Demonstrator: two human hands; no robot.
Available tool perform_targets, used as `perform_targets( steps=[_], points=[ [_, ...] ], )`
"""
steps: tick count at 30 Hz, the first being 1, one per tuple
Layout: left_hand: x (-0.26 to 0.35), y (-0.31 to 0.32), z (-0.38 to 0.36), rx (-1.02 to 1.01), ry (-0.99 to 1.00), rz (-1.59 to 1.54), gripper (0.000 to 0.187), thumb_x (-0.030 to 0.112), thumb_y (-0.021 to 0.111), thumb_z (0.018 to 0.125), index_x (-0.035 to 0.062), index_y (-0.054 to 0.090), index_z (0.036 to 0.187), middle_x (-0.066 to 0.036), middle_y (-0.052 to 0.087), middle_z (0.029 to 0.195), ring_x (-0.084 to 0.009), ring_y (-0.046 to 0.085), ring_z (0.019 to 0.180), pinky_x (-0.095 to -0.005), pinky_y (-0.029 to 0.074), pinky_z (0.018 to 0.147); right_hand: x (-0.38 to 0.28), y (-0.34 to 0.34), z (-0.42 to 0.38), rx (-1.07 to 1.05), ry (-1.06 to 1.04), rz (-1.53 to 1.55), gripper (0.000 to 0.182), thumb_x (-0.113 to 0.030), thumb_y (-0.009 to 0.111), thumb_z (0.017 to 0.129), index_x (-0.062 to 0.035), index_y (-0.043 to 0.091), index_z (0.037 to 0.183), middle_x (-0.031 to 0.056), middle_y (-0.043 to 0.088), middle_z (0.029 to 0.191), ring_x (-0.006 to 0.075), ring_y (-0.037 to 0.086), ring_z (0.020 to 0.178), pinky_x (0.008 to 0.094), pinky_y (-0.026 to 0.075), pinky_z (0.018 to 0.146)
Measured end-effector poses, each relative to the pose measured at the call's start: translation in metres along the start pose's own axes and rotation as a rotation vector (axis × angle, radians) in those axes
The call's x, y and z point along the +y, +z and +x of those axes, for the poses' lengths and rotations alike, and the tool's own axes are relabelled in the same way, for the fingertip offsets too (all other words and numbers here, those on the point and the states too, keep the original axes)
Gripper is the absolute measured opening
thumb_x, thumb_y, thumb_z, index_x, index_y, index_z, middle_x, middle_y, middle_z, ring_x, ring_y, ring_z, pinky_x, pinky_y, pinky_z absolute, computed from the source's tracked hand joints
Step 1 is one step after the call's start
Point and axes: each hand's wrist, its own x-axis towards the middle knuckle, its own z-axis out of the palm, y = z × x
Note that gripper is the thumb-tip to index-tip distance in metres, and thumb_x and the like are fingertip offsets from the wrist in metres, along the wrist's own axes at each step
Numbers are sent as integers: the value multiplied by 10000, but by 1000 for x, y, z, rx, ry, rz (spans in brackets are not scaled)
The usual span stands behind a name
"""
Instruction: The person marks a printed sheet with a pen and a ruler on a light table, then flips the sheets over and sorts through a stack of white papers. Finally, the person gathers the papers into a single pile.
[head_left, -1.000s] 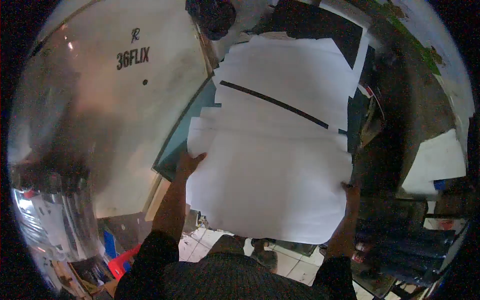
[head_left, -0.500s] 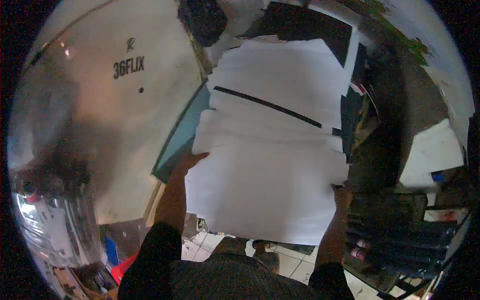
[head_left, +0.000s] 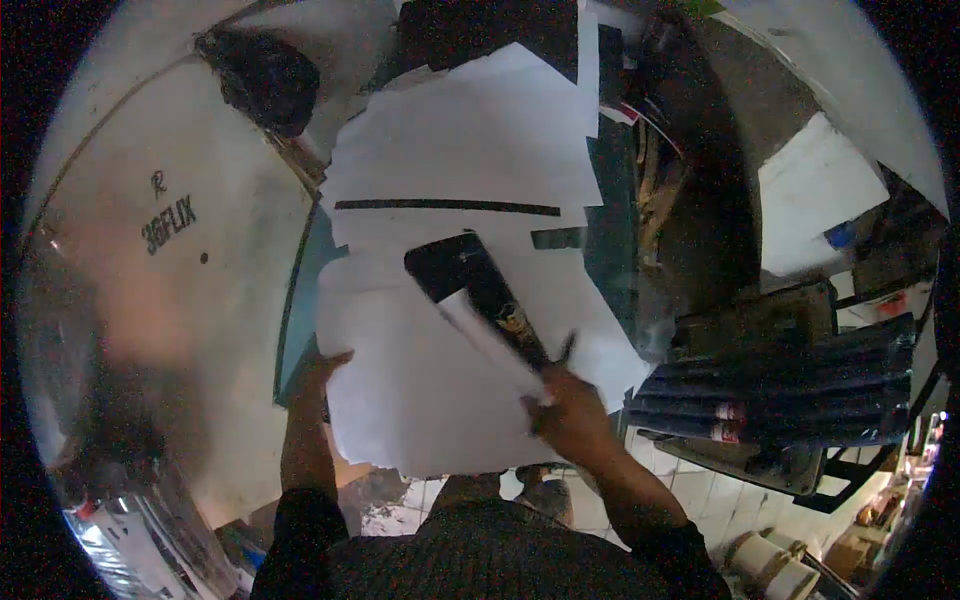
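White paper sheets (head_left: 410, 380) lie in a loose, uneven stack in front of me. At the stack's left edge my left hand (head_left: 318, 385) grips the paper, its thumb laid over the top and its other fingers hidden. Over the lower right of the stack, my right hand (head_left: 575, 415) closes on the near end of a dark, flat, elongated thing (head_left: 475, 275) with a small gold print. A narrow white strip (head_left: 490, 340) runs alongside it, blurred, into the same hand. A thin black bar (head_left: 445, 207) lies across the sheets farther up.
To the left stands a large pale panel (head_left: 150, 330) marked "36FLIX", with a dark bundle (head_left: 270, 85) behind it. A bundle of dark blue cloth (head_left: 780, 390) rests on a rack at the right. Another white sheet (head_left: 815, 200) is behind that. Floor tiles (head_left: 690, 490) show below.
My right hand has left the paper's right edge and come in over the stack, now holding the dark elongated thing. My left hand stays on the left edge. The view has turned right.
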Motion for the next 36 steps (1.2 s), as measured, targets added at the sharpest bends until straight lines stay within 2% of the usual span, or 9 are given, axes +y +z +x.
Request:
perform_targets(
  steps=[3, 5, 9, 18, 22, 26, 29, 32, 36],
  points=[
    [-5, -6, -2, 8, -107, -53, 893, 397, 852, 728, 32, 442, 1433, -117, 614, 1295, -289, 599, 1119, -420, 484, 950, 59, -49, 55, -49, 599, 111, 783, -198, 881, 698, 3, 452, 1322, 225, 656, 1162, 343, 662, 1034, 452, 536, 871],
    [-7, -9, -6, 32, -71, -167, 897, 406, 839, 750, 29, 421, 1448, -127, 597, 1316, -291, 582, 1152, -436, 476, 967, 141, -43, 76, -97, 460, 508, 793, -280, 888, 694, 7, 475, 1308, 184, 661, 1138, 354, 661, 1006, 446, 548, 855],
    [49, -18, -41, -48, -177, -182, 914, 429, 822, 769, 40, 388, 1474, -136, 571, 1350, -295, 559, 1190, -459, 461, 994, 270, 45, 99, -138, 207, -54, 777, -387, 888, 678, -9, 530, 1254, 158, 658, 1126, 315, 645, 980, 430, 540, 852],
    [57, -1, -39, 60, 18, 72, 689, 284, 811, 808, 55, 517, 1387, -121, 597, 1325, -249, 570, 1196, -406, 464, 1020, 195, 41, 94, -293, 671, 192, 924, -460, 846, 685, -28, 477, 1414, 195, 615, 1247, 352, 645, 1023, 440, 529, 891],
    [28, 0, -37, 59, 166, -52, 674, 292, 812, 808, 54, 532, 1372, -129, 620, 1297, -235, 604, 1150, -403, 501, 973, 193, 56, 78, 9, 429, 170, 589, -423, 863, 708, -52, 682, 1127, 82, 733, 1008, 277, 648, 998, 458, 486, 949],
    [147, 30, -102, -176, 27, 438, 612, 559, 711, 828, 26, 690, 1127, -219, 718, 1036, -359, 706, 964, -422, 562, 862, 278, 75, 92, 111, 498, 538, 677, -199, 889, 679, -23, 541, 1232, 66, 647, 1055, 214, 615, 923, 349, 527, 758],
    [211, 106, -187, -274, 381, 736, 308, 289, 664, 776, 40, 718, 949, -165, 696, 804, -392, 684, 751, -536, 546, 763, 315, 83, 81, 61, 510, 574, 643, -243, 846, 725, -34, 539, 1250, 73, 639, 1093, 221, 605, 958, 367, 517, 794],
    [233, 127, -218, -162, 818, 656, 654, 362, 689, 793, -12, 566, 1314, -230, 653, 1136, -381, 657, 1034, -517, 538, 883, 330, 88, 75, 38, 515, 586, 613, -286, 803, 771, -45, 537, 1268, 79, 631, 1131, 228, 594, 994, 386, 507, 830],
    [179, 49, -126, -3, 192, 237, 1062, 554, 794, 735, -11, 324, 1503, -258, 501, 1417, -389, 555, 1251, -469, 439, 1076, 329, 87, 85, -6, 501, 541, 579, -344, 745, 832, -59, 535, 1291, 88, 621, 1181, 238, 580, 1041, 411, 494, 878]
  ],
)
